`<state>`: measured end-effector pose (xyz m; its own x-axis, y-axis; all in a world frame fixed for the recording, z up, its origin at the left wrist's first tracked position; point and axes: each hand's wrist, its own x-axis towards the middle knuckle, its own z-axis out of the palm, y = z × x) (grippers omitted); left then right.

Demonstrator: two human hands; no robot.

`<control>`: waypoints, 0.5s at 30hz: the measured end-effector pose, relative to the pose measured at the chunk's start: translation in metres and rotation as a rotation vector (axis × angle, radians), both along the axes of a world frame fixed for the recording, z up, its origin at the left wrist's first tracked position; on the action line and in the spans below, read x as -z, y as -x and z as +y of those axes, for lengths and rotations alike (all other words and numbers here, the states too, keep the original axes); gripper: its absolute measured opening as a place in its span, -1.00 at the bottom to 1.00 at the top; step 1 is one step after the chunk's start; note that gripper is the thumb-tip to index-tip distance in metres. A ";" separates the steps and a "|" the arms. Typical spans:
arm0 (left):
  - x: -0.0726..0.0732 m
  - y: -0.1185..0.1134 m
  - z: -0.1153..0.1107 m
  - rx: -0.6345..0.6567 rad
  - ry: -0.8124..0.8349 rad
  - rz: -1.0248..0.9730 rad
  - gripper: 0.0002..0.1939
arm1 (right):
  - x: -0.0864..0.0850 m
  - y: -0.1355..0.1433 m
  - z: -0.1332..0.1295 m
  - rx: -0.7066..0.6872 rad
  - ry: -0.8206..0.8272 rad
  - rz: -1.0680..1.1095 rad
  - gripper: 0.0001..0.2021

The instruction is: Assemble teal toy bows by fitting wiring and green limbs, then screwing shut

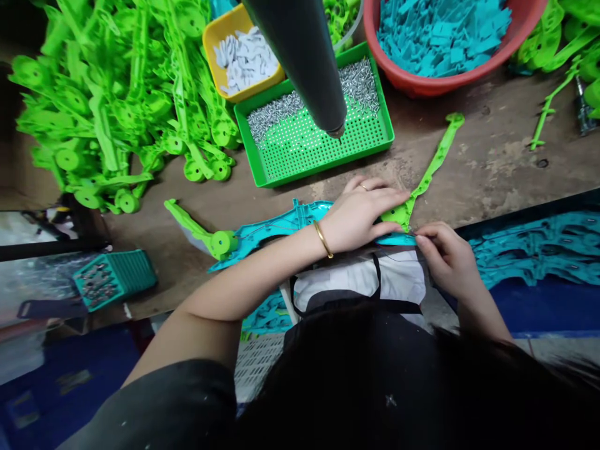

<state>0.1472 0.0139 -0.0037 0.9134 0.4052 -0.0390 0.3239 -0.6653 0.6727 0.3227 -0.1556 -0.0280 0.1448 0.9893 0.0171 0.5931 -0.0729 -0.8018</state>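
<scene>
A long blue plastic shell [276,225] lies along the front edge of the bench, with a thin wire running over its inside. My left hand [360,209] reaches across it and presses a bright green plastic arm [429,172] against the shell's right end, thumb and fingers on the arm's wide base. At that same end, my right hand [445,253] is closed in a pinch on a thin dark wire beside the green base. Another green arm with a round hub [222,244] sits at the shell's left end. My left palm hides the middle of the shell.
A dark powered screwdriver [312,69] hangs over a green basket [323,164] of screws. Behind are a yellow bin [213,59] of pale pieces, a red bowl [434,86] of blue pieces and heaped green parts [117,94]. Blue shells [539,244] lie below right.
</scene>
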 end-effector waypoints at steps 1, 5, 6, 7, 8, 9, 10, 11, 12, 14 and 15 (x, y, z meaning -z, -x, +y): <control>-0.001 0.001 -0.004 -0.022 -0.008 0.008 -0.46 | 0.000 0.001 0.000 -0.006 0.002 0.008 -0.97; -0.001 0.009 -0.002 0.042 0.058 0.021 -0.46 | 0.000 0.005 -0.001 -0.017 -0.025 0.020 -0.96; 0.000 0.011 0.001 0.073 0.077 0.026 -0.46 | 0.000 0.007 -0.001 -0.009 -0.040 0.015 -0.96; 0.001 0.012 0.004 0.105 0.092 0.033 -0.45 | 0.000 0.008 -0.001 0.000 -0.055 0.011 -0.96; 0.001 0.014 0.007 0.132 0.100 0.043 -0.45 | 0.001 0.010 -0.001 0.008 -0.068 0.009 -0.96; 0.002 0.014 0.009 0.145 0.097 0.054 -0.44 | 0.001 0.011 -0.001 0.020 -0.080 0.005 -0.95; 0.003 0.014 0.010 0.141 0.083 0.066 -0.44 | 0.002 0.013 0.000 0.033 -0.091 -0.003 -0.95; 0.003 0.014 0.011 0.121 0.058 0.080 -0.45 | 0.002 0.014 0.002 0.053 -0.102 -0.013 -0.95; 0.003 0.013 0.010 0.085 0.024 0.096 -0.45 | 0.002 0.015 0.004 0.076 -0.111 -0.027 -0.94; 0.002 0.009 0.007 -0.011 -0.059 0.126 -0.46 | 0.002 0.015 0.008 0.106 -0.120 -0.067 -0.93; 0.001 0.007 0.006 -0.057 -0.099 0.138 -0.47 | 0.000 0.015 0.010 0.106 -0.123 -0.097 -0.92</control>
<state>0.1398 0.0195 -0.0050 0.8778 0.4638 -0.1195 0.4472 -0.7041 0.5516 0.3080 -0.1453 -0.0279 0.2397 0.9583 0.1559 0.6626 -0.0441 -0.7476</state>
